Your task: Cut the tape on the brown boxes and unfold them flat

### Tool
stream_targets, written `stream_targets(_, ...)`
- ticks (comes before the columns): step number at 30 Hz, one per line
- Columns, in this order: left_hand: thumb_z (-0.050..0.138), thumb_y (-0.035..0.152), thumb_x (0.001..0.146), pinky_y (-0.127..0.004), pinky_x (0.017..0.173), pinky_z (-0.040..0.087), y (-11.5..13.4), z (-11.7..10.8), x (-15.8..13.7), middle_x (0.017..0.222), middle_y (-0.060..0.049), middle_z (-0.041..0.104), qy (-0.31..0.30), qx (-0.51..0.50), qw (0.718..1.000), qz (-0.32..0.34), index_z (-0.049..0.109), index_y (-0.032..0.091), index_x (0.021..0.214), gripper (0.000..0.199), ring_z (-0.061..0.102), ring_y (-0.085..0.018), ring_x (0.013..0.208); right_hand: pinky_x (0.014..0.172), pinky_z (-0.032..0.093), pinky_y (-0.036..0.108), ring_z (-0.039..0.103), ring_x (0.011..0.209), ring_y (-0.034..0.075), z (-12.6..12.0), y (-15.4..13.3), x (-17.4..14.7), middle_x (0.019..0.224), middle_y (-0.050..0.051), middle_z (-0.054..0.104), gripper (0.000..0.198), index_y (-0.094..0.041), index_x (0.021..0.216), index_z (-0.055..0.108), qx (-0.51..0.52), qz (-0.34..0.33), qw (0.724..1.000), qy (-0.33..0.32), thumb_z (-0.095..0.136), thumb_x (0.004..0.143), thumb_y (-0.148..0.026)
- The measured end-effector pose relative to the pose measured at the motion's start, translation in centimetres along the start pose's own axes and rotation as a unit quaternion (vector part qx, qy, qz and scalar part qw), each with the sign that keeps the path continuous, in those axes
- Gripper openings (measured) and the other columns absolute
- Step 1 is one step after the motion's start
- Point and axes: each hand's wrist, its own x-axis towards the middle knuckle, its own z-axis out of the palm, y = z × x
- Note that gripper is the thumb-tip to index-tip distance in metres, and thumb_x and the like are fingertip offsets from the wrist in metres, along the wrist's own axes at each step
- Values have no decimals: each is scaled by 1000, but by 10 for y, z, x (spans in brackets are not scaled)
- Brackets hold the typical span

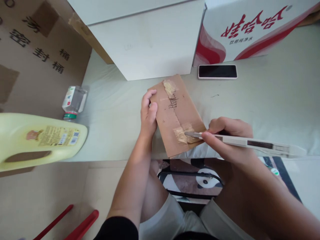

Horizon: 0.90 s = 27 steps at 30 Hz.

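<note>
A small brown cardboard box (pixel 168 115) lies tilted near the front edge of the pale-covered table. It has a dark scribble along its middle seam and two rough, torn yellowish patches near its ends. My left hand (pixel 149 111) grips the box's left side, fingers over the far corner and thumb on top. In my right hand (pixel 228 136) is a white utility knife (pixel 240 141), its handle pointing right. The knife's blade (pixel 193 134) touches the torn patch at the near end. The underside of the box is hidden.
White cartons (pixel 150 43) stand behind, one with red lettering (pixel 240 36). A phone (pixel 217 71) lies at right. On the left are a yellow jug (pixel 60 133), a clear plastic bottle (pixel 75 100) and a large brown carton (pixel 37 66). Red handles (pixel 82 226) show below.
</note>
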Motion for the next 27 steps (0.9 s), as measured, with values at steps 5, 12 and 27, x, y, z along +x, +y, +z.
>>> stream_targets(5,51,72,92,-46,121,37,1,0,1,142,-8,59,2,-21,1000,-6,58,28,129,58,51,-31,140,39,31,22,46,41,7,3,1,4,48,-4,58,28,-23,62,58,12,-12,999,-43,76,82,-31)
stream_targets(12,52,67,94,-49,120,38,5,3,-1,143,-8,58,4,-63,998,-19,58,29,129,52,51,-32,139,40,32,22,48,41,8,-1,1,3,48,-4,58,29,-22,60,58,54,-17,997,-46,76,82,-27)
stream_targets(27,48,71,93,-47,113,44,-7,-2,1,139,-7,55,11,-56,998,-17,53,31,132,56,54,-31,133,51,33,29,43,50,13,-2,36,18,54,-4,46,21,-25,62,51,237,55,927,285,63,80,-22)
